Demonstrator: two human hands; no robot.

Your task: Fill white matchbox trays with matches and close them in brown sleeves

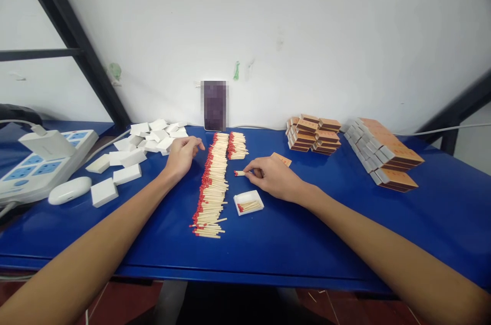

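Several matches (239, 173) sit pinched in the person's right hand (274, 176) near the frame's centre, just beyond a small white tray (248, 196); the left hand (180, 158), left of centre, curls, its grip unclear.

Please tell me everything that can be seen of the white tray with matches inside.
The tray is a shallow white rectangle with low walls, apparently thin card. It lies flat on the blue table, open side up, slightly turned. A few matches lie inside, red heads at the left, leaving part of its floor bare. It sits right of the match row and nearer the viewer than the right hand; no hand touches it.
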